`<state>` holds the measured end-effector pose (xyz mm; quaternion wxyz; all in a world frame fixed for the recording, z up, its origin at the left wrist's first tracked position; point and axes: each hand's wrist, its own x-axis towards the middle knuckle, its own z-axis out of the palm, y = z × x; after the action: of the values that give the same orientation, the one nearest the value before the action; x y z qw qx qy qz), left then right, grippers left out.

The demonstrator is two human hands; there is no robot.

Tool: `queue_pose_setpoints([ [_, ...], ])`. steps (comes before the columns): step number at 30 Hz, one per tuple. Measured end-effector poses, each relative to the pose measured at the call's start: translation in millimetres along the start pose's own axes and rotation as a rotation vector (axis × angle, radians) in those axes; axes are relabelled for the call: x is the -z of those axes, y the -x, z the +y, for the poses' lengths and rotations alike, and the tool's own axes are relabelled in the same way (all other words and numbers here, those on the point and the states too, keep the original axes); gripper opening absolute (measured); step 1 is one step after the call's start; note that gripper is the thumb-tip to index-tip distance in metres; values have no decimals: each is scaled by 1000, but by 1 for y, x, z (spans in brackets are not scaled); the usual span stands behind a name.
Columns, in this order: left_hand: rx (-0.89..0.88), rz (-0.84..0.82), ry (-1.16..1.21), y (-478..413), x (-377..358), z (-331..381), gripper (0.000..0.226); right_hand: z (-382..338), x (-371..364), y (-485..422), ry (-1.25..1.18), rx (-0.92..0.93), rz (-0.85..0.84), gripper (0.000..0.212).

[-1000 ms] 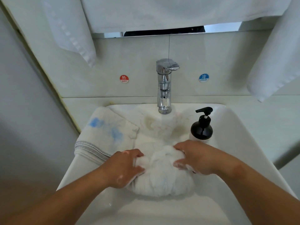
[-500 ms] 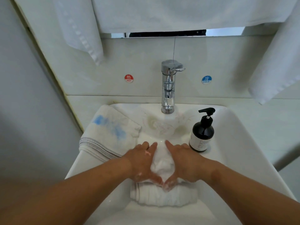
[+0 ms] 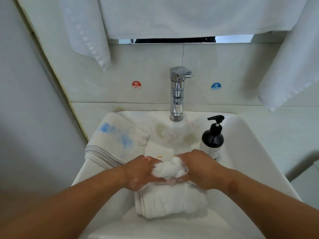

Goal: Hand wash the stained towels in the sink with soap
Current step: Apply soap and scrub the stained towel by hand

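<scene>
The white washbasin (image 3: 250,152) fills the lower middle of the frame; in its bowl lies a white towel (image 3: 170,200), folded into a thick wad toward the bottom edge, its upper part bunched up and frothy with lather between the two hands. A second towel (image 3: 117,142) is draped over the basin's left rim at centre left; it carries blue smears and a grey woven band along its hem. A black pump bottle (image 3: 213,140) stands upright inside the basin's right side, just behind the right hand; what is in it cannot be told. The bare bowl under the tap shows faint yellowish marks.

A chrome mixer tap (image 3: 177,94) rises at the basin's back edge, centre frame; on the pale tiled wall (image 3: 155,66) a red HOT sticker (image 3: 136,85) sits to its left and a blue COLD sticker (image 3: 216,86) to its right. White cloths hang above — one at upper left (image 3: 86,31), a wide one across the top (image 3: 189,16), one at upper right (image 3: 290,71); a thin mirror strip (image 3: 172,40) shows beneath the wide one.

Both bare forearms come in from the bottom corners; the left hand (image 3: 141,171) and the right hand (image 3: 200,169) face each other, fingers curled in and clutching the lathered bunch of the white towel — suds cling to the knuckles.
</scene>
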<state>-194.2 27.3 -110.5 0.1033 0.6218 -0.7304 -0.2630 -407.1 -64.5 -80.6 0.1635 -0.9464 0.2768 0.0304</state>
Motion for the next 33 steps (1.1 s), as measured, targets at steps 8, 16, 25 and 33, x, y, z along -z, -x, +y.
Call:
queue_pose_setpoints([
  [8,114,-249,-439,32,-18,27,138,7,-32,21,114,71,-262,138],
  [16,-6,-41,-498,12,-22,22,86,20,-43,-1,213,131,24,72],
  [25,92,-152,-73,3,32,14,49,12,-4,3,-402,16,-28,32],
  [33,139,-114,-360,2,-11,30,95,6,-31,7,51,1,-98,132],
])
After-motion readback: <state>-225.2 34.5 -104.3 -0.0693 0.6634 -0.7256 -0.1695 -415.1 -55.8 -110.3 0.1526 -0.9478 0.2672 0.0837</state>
